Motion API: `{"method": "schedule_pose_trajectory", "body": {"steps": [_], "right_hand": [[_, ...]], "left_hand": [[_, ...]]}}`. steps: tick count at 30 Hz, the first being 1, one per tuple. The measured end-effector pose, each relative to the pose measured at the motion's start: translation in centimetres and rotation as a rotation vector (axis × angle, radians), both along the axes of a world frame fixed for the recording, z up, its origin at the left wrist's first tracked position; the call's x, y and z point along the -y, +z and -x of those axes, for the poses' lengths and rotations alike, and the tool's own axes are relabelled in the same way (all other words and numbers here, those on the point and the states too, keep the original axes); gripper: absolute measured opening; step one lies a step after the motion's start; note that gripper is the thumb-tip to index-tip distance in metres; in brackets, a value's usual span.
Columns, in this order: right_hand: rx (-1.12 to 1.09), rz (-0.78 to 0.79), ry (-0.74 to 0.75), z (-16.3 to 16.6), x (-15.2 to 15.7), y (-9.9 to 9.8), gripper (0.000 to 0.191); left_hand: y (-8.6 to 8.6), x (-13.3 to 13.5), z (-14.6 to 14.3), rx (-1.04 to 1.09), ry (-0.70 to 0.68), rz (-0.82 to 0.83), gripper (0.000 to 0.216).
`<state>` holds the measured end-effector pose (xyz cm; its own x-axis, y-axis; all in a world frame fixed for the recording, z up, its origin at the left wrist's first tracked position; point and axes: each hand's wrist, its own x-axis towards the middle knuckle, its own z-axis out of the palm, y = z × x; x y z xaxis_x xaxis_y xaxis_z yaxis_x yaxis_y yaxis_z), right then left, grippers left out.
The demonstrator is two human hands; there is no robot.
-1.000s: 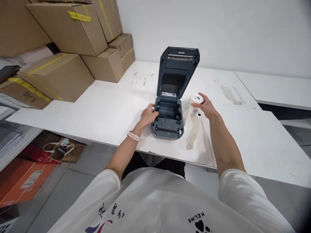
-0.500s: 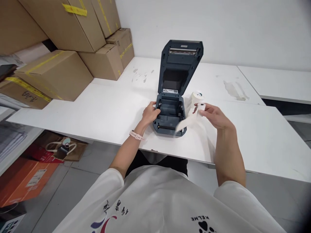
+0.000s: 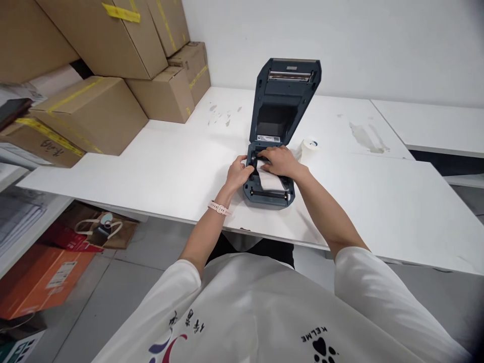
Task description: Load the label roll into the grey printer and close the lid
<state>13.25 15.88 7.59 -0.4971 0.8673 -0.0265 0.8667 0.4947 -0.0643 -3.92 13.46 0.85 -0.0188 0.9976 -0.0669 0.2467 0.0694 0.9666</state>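
White wall [image 3: 340, 40] forms the background behind the label printer [image 3: 269, 202], which sits on a white desk [image 3: 181, 171] with its lid [image 3: 287, 96] raised and leaning back. Cardboard boxes [image 3: 91, 116] bearing yellow tape are stacked well to the left of the printer. Worn patches [image 3: 368, 137] mark the surface beyond the printer, on both its left and right.

Left hand [image 3: 239, 171]: gripping the left edge of the printer's base, thumb over the rim, a pale pink wristband [image 3: 219, 207] above the wrist. Position on that edge unchanged from both earlier frames.

Right hand [image 3: 280, 161]: palm down over the printer's open bay, fingers bent inside it. Whether these fingers are closed on anything cannot be told. A white paper strip [image 3: 270, 181] emerges from beneath them and lies within the printer, running toward its front edge; any roll under the hand is hidden.

Differences noted: half a second ago this hand held a small roll with its loose strip to the right of the printer; one second ago it was at the larger white roll [image 3: 310, 144]. That larger roll remains on the desk, just to the right of the printer and untouched now. The lid is still up.
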Motion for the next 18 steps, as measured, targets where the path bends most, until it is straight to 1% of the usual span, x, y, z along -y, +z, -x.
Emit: {"method": "schedule_pose_trajectory", "body": {"steps": [2,5,8,10,13,16,18], "right_hand": [[-0.070,-0.041,0.027,-0.6,1.7,-0.2,0.044],[-0.275,-0.119,0.086,-1.5,5.7,-0.9,0.036],[-0.453,-0.180,0.115,-1.9,9.8,-2.2,0.034],[-0.526,-0.221,0.102,-1.9,11.7,-3.1,0.035],[-0.563,-0.266,0.078,-1.9,12.8,-4.2,0.033],[-0.546,-0.276,0.059,-2.1,12.8,-4.7,0.034],[-0.522,-0.275,0.037,-2.3,12.9,-4.7,0.035]], "left_hand": [[-0.1,0.0,0.0,0.016,0.002,0.001,0.052],[0.0,0.3,0.0,0.022,-0.002,0.011,0.055],[0.2,0.8,0.1,0.004,-0.011,0.015,0.056],[0.2,0.9,0.1,-0.009,0.000,0.021,0.057],[0.1,0.8,-0.1,0.059,0.005,0.033,0.063],[0.1,0.6,-0.3,0.218,-0.074,0.071,0.063],[0.2,0.7,-0.4,0.285,-0.108,0.101,0.062]]}}
